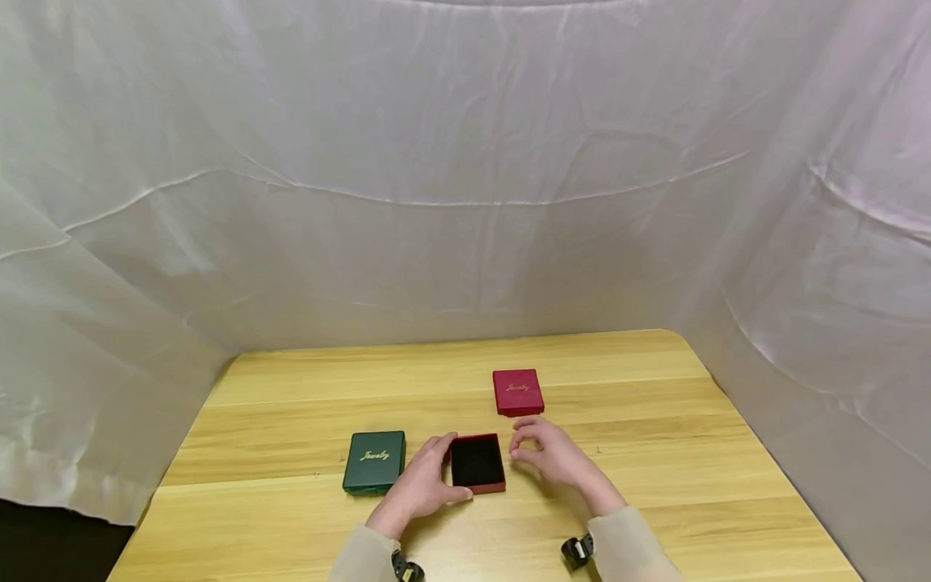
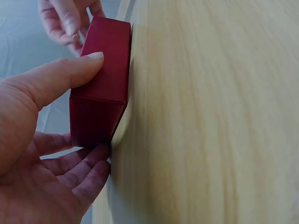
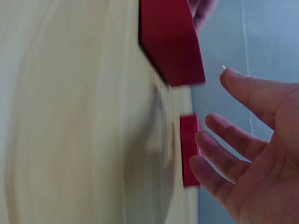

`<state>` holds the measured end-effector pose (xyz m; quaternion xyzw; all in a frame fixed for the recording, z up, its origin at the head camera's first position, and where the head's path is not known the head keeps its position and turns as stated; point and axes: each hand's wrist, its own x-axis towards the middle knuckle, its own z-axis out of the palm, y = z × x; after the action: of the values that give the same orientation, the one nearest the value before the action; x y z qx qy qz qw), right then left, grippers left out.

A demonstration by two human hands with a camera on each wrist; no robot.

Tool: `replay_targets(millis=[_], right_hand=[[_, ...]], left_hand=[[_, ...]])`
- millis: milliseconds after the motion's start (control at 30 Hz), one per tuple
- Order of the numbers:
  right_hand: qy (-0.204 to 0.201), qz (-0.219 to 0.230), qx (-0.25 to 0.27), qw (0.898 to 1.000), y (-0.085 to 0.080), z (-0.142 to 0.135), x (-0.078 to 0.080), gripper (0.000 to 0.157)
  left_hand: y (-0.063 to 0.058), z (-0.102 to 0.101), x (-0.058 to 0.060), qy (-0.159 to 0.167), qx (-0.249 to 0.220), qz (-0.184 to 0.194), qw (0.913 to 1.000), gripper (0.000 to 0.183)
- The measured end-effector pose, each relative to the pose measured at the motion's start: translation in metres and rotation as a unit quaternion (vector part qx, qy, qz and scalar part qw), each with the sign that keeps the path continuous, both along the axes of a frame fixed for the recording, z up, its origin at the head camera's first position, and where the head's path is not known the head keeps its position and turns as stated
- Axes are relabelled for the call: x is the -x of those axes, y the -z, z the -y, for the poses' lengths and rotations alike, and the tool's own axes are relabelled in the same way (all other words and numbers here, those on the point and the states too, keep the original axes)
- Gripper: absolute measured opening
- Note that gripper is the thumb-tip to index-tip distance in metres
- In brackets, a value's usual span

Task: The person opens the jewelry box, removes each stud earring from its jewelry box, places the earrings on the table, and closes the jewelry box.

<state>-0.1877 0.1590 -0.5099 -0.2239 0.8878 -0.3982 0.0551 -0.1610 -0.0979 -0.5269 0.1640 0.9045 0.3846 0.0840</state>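
A red jewelry box base [image 1: 488, 489] with a black cushion inside rests on the table, its top uncovered. My left hand [image 1: 425, 481] grips it, thumb on the near side [image 2: 100, 70] and fingers at the far side. Just right of the box, my right hand [image 1: 556, 457] hovers with thumb and index finger together. A tiny shiny piece [image 3: 223, 68] shows at those fingertips, too small to make out its kind; the other fingers are spread loosely.
Beyond the right hand lies a red lid [image 1: 518, 391] with gold "Jewelry" lettering. A green jewelry box [image 1: 374, 461] sits left of the left hand. Pale cloth [image 1: 465, 242] hangs behind and beside the wooden table [image 1: 291, 533].
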Motion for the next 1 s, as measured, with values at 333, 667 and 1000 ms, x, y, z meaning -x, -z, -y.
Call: replay_targets(millis=[333, 667, 1000], right_hand=[[0.090, 0.017, -0.031, 0.995, 0.000, -0.047, 0.002, 0.011], [0.143, 0.021, -0.050, 0.988, 0.004, -0.092, 0.002, 0.007], [0.156, 0.024, -0.069, 0.985, 0.015, -0.118, -0.003, 0.009]], left_hand=[[-0.001, 0.000, 0.000, -0.003, 0.001, 0.009, 1.0000, 0.094], [0.001, 0.000, 0.001, -0.003, 0.000, 0.002, 1.0000, 0.094], [0.000, -0.001, 0.001, -0.005, -0.001, 0.012, 0.9999, 0.093]])
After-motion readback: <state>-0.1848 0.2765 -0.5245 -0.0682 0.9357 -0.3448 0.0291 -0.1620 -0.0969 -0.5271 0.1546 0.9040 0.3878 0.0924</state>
